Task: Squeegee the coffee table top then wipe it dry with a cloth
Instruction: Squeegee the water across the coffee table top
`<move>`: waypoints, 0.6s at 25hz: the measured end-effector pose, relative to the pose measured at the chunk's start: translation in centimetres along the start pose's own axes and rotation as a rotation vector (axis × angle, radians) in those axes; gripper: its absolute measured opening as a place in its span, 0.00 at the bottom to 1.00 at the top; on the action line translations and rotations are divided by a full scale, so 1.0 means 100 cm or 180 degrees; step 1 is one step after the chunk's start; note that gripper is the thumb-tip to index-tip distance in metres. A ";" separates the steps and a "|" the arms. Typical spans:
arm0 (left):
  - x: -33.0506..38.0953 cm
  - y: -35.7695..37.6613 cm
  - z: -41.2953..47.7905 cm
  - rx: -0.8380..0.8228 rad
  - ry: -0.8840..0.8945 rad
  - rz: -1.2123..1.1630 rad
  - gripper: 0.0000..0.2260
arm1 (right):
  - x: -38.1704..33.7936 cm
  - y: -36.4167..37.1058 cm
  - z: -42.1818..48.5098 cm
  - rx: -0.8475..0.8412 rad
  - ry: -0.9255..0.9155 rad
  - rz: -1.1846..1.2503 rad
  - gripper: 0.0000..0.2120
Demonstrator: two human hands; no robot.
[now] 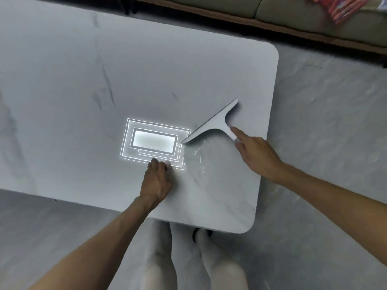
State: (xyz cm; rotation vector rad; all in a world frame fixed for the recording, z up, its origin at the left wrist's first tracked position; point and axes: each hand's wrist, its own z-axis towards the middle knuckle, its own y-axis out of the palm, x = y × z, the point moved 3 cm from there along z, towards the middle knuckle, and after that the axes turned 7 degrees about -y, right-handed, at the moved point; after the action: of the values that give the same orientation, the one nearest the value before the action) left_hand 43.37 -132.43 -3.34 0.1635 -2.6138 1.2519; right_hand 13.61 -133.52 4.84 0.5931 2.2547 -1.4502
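Note:
The coffee table top (83, 84) is pale grey marble with dark veins and rounded corners. A grey T-shaped squeegee (211, 124) lies with its blade slanting across the right part of the top. My right hand (255, 155) grips the end of its handle, index finger stretched along it. A wet streaky patch (196, 158) glistens just below the blade. My left hand (156, 181) rests on the table as a closed fist, left of the wet patch, with nothing visible in it. No cloth is in view.
A ceiling light's bright rectangular reflection (152, 143) shows on the top beside the blade. A beige sofa (293, 17) with a dark wooden base runs along the far side, a red patterned item (343, 7) on it. My legs (159, 258) stand at the table's near right corner.

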 end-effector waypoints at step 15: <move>-0.006 0.027 -0.059 -0.0084 -0.0815 -0.0925 0.11 | 0.033 0.039 -0.062 -0.0891 -0.0478 -0.1017 0.24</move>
State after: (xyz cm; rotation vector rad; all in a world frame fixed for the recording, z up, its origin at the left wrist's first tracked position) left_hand 44.36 -126.16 -2.02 0.7147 -2.6845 1.1589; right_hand 12.35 -125.92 2.52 0.0364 2.4489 -1.2307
